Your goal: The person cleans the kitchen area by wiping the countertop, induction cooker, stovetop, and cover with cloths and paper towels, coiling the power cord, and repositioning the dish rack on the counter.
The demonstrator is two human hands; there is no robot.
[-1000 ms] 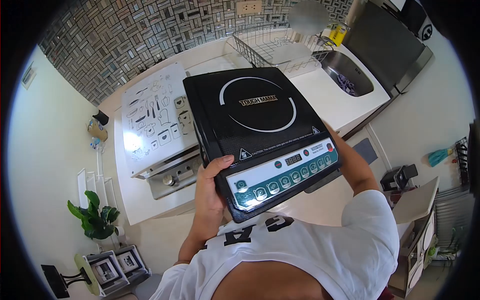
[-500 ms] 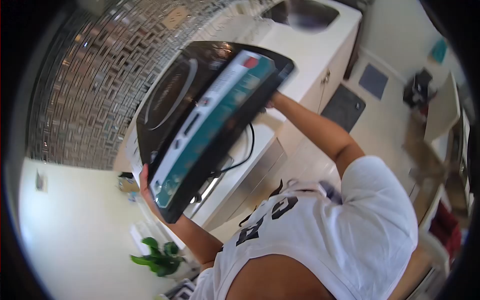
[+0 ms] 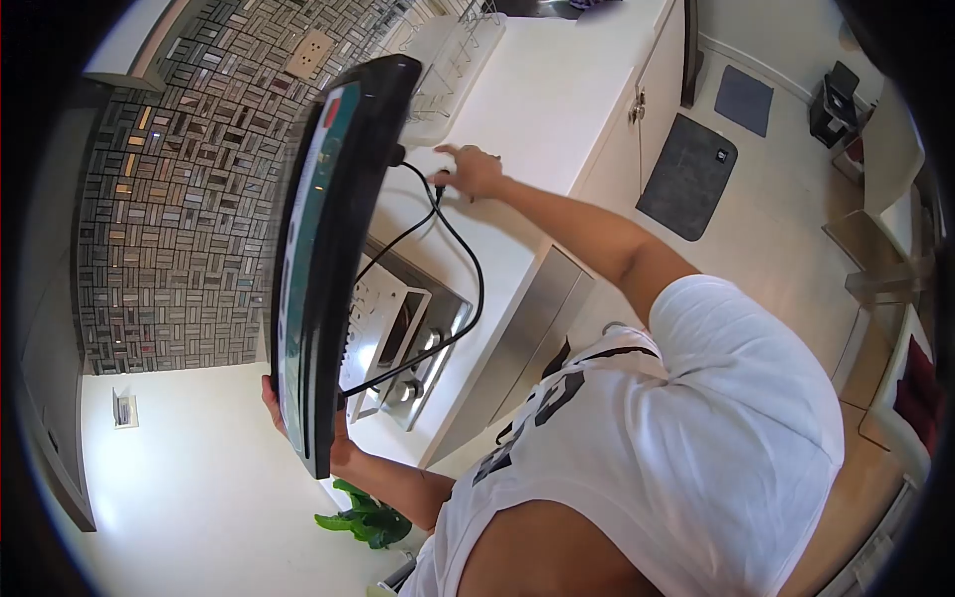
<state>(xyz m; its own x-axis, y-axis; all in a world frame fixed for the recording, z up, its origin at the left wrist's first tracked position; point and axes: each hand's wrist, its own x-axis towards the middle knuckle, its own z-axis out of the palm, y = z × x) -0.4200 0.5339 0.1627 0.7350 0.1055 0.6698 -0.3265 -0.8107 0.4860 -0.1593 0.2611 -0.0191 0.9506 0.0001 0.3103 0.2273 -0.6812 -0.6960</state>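
Left grip (image 3: 341,443) is holding the induction cooker (image 3: 343,239) by its lower end: fingers wrap the far edge, palm side at the near edge. Right grip (image 3: 473,171) is off the cooker, over the table (image 3: 542,95), fingers partly spread, thumb side at the black plug (image 3: 441,191). Can't tell if it is pinching the plug or just next to it.

Cooker is in the air, in front of the tile wall (image 3: 169,229), tipped steeply on its side with the top end leaning right. Control panel (image 3: 316,219) faces left at a sharp angle; underside faces right, toward the person.

Black cord (image 3: 481,274) hangs in a loop on the underside, one end up by the cooker's top corner, the other running down near the left grip. A second stretch runs behind the cooker up to the plug.

Behind and below the cooker: stove (image 3: 406,390) with knobs, partly hidden. Dish rack (image 3: 448,75) sits past the cooker's top end, near the wall. Outlet (image 3: 308,53) on the tiles above.
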